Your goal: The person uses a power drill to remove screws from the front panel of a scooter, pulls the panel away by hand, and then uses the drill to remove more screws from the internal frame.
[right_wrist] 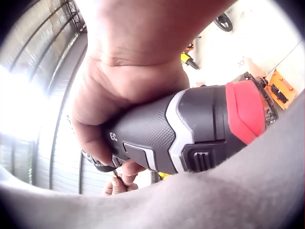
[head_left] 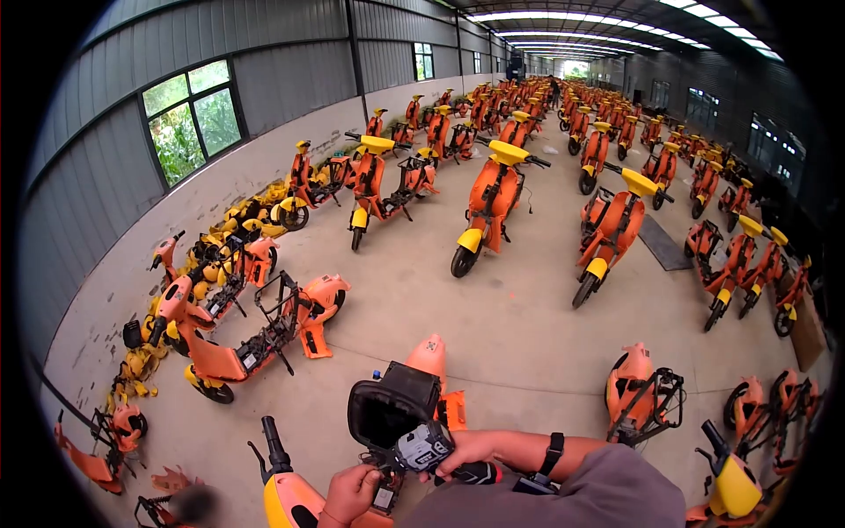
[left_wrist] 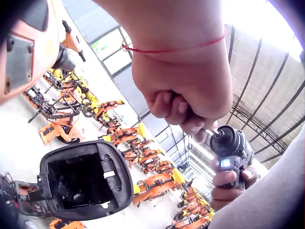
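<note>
My right hand (head_left: 471, 447) grips a black and grey cordless drill (right_wrist: 152, 129) with a red rear end, held close to my body. At its front, the round black chuck (left_wrist: 231, 143) faces my left hand (left_wrist: 183, 93), which has a red string round the wrist. The left fingers are curled and pinch a thin metal bit (right_wrist: 116, 174) at the chuck; its tip is hidden among the fingertips. Just beyond the hands, an open black storage bucket (left_wrist: 86, 179) stands on a partly stripped orange scooter (head_left: 428, 354).
An orange and yellow scooter front with a black handlebar grip (head_left: 275, 443) is close at my left. A stripped scooter frame (head_left: 255, 339) stands farther left, another (head_left: 647, 396) at right. Yellow parts (head_left: 233, 238) lie heaped along the wall. Rows of scooters fill the hall ahead.
</note>
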Demonstrator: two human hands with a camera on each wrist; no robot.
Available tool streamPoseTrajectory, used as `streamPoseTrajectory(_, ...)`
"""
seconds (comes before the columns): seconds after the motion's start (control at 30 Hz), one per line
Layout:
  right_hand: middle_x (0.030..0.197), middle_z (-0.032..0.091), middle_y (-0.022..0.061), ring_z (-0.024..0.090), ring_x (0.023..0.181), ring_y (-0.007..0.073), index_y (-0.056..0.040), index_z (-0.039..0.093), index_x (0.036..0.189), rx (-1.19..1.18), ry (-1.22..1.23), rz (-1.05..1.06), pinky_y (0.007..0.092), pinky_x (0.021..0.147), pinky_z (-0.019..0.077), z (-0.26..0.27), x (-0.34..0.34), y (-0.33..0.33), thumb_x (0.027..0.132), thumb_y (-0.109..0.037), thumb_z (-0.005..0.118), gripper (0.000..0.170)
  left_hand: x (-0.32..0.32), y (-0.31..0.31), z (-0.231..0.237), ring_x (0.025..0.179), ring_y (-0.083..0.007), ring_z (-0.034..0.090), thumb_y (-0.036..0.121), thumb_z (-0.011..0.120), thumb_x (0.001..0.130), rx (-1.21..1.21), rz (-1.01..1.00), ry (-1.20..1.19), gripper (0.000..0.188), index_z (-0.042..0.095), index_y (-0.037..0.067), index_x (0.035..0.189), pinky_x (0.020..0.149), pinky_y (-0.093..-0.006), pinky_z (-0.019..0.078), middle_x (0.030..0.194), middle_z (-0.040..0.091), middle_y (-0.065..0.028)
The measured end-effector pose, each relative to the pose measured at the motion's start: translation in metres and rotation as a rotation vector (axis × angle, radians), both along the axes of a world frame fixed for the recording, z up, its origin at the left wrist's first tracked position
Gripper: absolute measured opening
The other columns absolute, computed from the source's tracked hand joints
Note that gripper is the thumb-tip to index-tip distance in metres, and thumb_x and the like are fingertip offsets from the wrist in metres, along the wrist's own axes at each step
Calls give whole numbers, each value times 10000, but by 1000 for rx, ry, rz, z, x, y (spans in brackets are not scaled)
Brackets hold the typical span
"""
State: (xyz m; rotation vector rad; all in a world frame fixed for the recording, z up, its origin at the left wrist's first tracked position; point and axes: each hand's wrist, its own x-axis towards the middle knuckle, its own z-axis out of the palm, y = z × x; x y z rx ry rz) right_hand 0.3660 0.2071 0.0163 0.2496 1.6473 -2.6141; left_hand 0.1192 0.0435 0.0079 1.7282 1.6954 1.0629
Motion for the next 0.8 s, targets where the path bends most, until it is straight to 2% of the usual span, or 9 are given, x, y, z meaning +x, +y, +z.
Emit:
streamPoseTrajectory(0.07, 1088, 689, 96, 610, 748, 128, -7, 568, 1248, -61, -45, -22, 259, 695, 517, -5, -4, -2, 810, 0, 654, 447, -1, -3, -3, 677, -358, 647, 208, 642, 923, 36, 43, 27, 171, 679, 44, 894, 603, -382, 512, 757, 658, -156)
streamPoseTrajectory(0.2, 1077, 694, 106, 611, 729, 134, 6, 586, 1214, -58, -65, -47, 278, 682, 520, -10, -6, -4, 797, 3, 635, 419, -1, 1, -4, 660, -352, 640, 204, 657, 902, 82, 71, 143, 148, 671, 61, 869, 577, -392, 505, 738, 652, -131)
streamPoseTrajectory(0.27, 1056, 698, 106, 610, 724, 137, 9, 592, 1206, -97, -92, -78, 277, 672, 519, -10, 0, -8, 795, 13, 626, 412, 0, 0, 3, 650, -333, 639, 208, 680, 874, 117, 24, 261, 130, 668, 80, 859, 564, -389, 507, 731, 651, -106)
streamPoseTrajectory(0.43, 1017, 710, 118, 613, 700, 146, 17, 591, 1211, -191, -96, -137, 278, 653, 524, -10, 6, -12, 783, 45, 597, 429, 11, -1, 5, 634, -311, 633, 196, 697, 845, 176, 54, 316, 104, 659, 100, 840, 553, -389, 504, 719, 640, -85)
streamPoseTrajectory(0.8, 1042, 712, 127, 618, 689, 144, 15, 573, 1249, -199, -130, -135, 277, 661, 534, -18, 15, -11, 773, 45, 604, 478, 21, -2, 1, 644, -293, 642, 197, 690, 834, 200, 88, 418, 102, 654, 101, 835, 555, -399, 504, 729, 647, -70)
